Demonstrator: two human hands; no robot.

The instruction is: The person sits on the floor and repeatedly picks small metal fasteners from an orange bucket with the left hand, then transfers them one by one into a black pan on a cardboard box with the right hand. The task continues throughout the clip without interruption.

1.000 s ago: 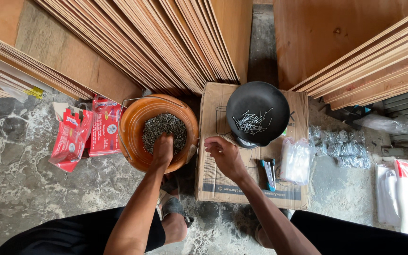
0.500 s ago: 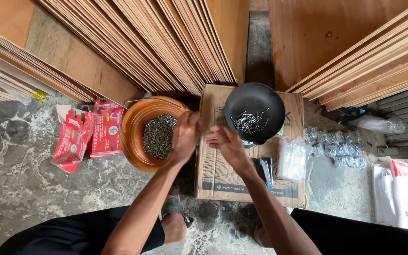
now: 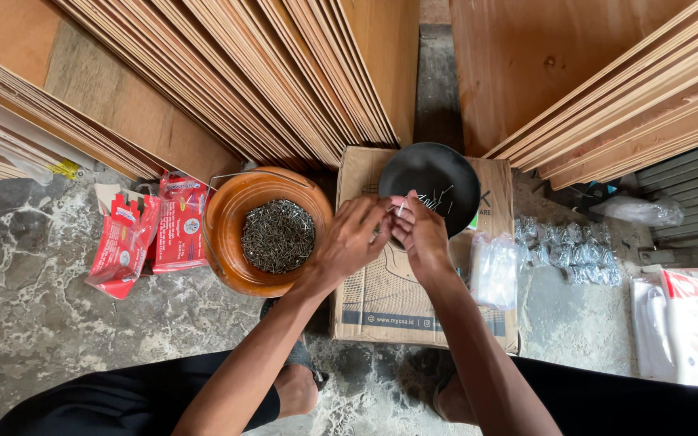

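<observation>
Black bowl (image 3: 438,182) on the cardboard box (image 3: 381,291) is now met by both hands; the left hand (image 3: 349,242) has left the orange bowl (image 3: 232,234). Thin nails (image 3: 404,207) are pinched upright between the right hand (image 3: 420,234) fingertips and the left's.

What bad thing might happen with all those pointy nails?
The left hand and right hand meet bare over the black bowl, pinching thin nails, so a fingertip might get pricked. The bowl sits on a cardboard box, so a bump might tip it. The orange bowl is piled with nails near a bare foot; spilled ones may hurt.
</observation>
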